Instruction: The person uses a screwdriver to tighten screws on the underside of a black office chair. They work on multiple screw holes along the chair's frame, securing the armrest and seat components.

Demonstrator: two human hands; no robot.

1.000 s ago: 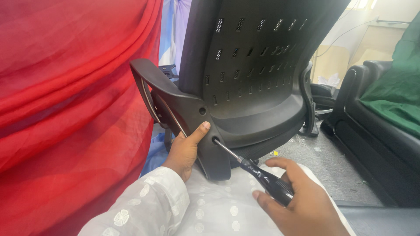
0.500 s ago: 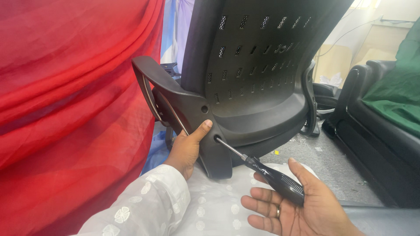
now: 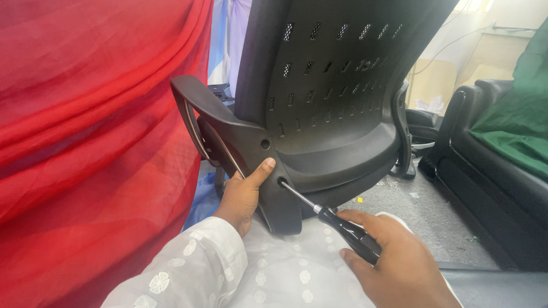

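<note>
Black screwdriver sits clamped in right hand fingers (tip in armrest bracket); left hand fingers grip the bracket.

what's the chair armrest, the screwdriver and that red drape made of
Armrest: looks like moulded matte black plastic, smooth with soft sheen. Screwdriver: shiny metal shaft, glossy black handle, probably plastic. Red drape: thin woven fabric, judging by its soft folds and slight translucency.

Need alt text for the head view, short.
A right hand holds a black-handled screwdriver with its tip in a hole in the armrest bracket of a black office chair. The left hand grips the bracket. A red cloth hangs on the left.
</note>
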